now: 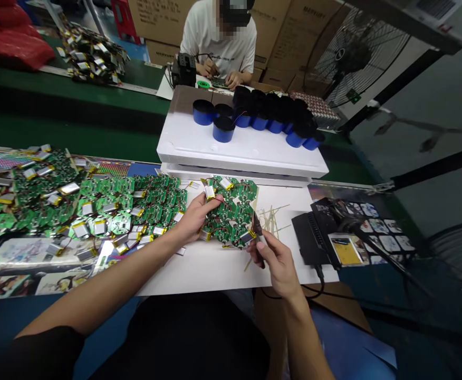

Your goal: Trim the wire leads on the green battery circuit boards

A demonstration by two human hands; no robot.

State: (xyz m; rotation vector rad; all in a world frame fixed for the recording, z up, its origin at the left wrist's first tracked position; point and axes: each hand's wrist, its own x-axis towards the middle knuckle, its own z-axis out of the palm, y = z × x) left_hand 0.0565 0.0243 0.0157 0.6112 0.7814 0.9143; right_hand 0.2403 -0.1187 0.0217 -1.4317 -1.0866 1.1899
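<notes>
Left hand (193, 219) closed on a green circuit board (231, 214), pinning it steady against the bench (215, 274); right hand (277, 265) pinched round a small dark tool (257, 227), tip just beside that board's edge!

dark tool (258, 226): partly hidden by right hand (277, 266) | battery labels (209, 192): too small to read | circuit-board pile (29, 203): cut off at left

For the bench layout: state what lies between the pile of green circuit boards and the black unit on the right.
Head view: loose pale strips lying on a white sheet.
</notes>
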